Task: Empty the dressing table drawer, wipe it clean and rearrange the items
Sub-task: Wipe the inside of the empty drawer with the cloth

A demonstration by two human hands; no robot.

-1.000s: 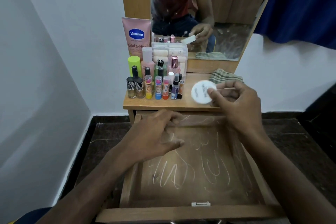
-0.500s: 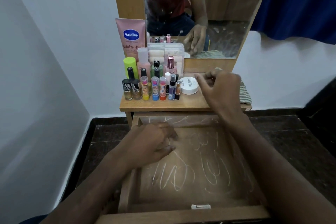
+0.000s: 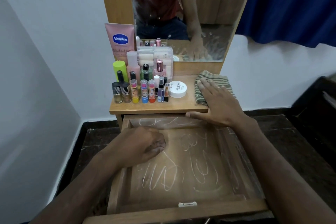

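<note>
Now drawer (image 3: 183,183) holds only white streaks; left hand (image 3: 143,146) loosely curled inside; right hand (image 3: 218,103) flat on cloth (image 3: 212,80).

Blue curtain (image 3: 291,2) upper right; white wall (image 3: 54,23) left.

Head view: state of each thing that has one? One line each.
Drawer: pulled open, emptied, white scribbles on its floor.
Striped cloth: folded on the tabletop, unused.
Right hand: fingers straight, flat on the cloth.
Left hand: loosely curled inside the drawer, holding nothing.
White nail polish remover jar: lid on, set down on the tabletop.
Vaseline tube: upright behind the bottles.
</note>
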